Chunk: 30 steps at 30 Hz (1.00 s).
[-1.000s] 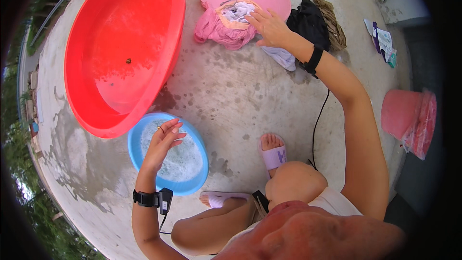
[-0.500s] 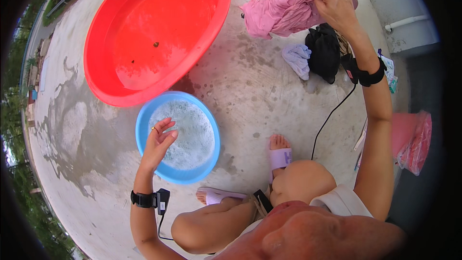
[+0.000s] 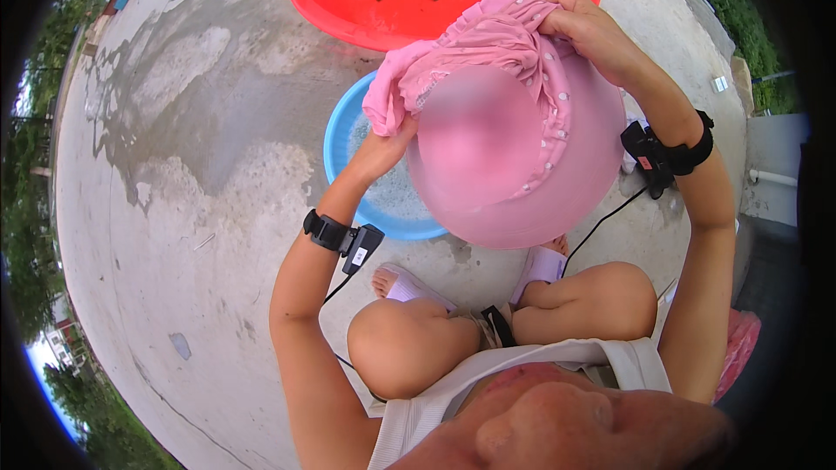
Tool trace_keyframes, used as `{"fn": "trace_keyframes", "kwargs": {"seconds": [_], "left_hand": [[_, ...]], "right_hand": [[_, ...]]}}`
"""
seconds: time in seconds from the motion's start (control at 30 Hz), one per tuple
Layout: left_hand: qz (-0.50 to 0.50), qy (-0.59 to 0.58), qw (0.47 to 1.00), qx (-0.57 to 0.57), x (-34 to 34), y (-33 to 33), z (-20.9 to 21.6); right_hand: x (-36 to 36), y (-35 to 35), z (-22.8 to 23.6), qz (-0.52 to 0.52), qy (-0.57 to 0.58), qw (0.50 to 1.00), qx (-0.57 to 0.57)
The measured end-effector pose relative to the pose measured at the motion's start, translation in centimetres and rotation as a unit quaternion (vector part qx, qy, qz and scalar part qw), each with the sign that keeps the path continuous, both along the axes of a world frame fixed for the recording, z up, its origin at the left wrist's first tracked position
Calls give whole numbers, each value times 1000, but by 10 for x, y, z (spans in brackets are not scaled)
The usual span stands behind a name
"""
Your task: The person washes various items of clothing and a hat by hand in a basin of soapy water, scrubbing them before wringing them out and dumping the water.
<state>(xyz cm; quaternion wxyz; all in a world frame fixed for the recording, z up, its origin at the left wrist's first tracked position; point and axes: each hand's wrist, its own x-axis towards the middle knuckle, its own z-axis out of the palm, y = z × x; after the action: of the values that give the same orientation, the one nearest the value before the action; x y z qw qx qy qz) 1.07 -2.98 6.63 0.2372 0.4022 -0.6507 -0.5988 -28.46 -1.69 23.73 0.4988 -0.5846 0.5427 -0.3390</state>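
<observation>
A pink sun hat (image 3: 488,48) with gathered cloth, white polka dots and a broad smooth brim is held up in front of me. My left hand (image 3: 385,150) pinches its cloth at the left edge, with the fingers partly hidden behind the fabric. At the upper right, my right hand (image 3: 582,28) is closed round the dotted cloth by the brim. Below the hat stands a light blue basin (image 3: 334,139) of foamy water; the hat covers much of it.
A large red tub (image 3: 335,24) with small dark bits in it lies beyond the hat. Pink plastic (image 3: 740,346) shows at the lower right. Black cords run from bands on both my forearms. My slippered feet (image 3: 407,287) are close to the blue basin.
The hat has come from the far right to in front of me, over the blue basin. My left hand has left the space above the water and taken hold of it. The view has shifted.
</observation>
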Motion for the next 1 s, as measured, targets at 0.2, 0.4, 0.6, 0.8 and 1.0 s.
{"fn": "trace_keyframes", "kwargs": {"seconds": [0.2,0.4,0.6,0.8,1.0], "left_hand": [[138,-135,969,156,99,-6,-62],[163,-238,954,-83,103,4,-113],[-123,-477,868,-68,51,4,-88],[-157,-527,835,-22,30,-13,-141],[-256,-471,844,-27,17,-35,-189]], "right_hand": [[87,-53,-154,160,328,931,-30],[121,-47,-247,242,368,894,-79],[124,-30,-273,356,491,788,-103],[129,-48,-306,381,494,780,-57],[128,-62,-362,379,504,776,11]]}}
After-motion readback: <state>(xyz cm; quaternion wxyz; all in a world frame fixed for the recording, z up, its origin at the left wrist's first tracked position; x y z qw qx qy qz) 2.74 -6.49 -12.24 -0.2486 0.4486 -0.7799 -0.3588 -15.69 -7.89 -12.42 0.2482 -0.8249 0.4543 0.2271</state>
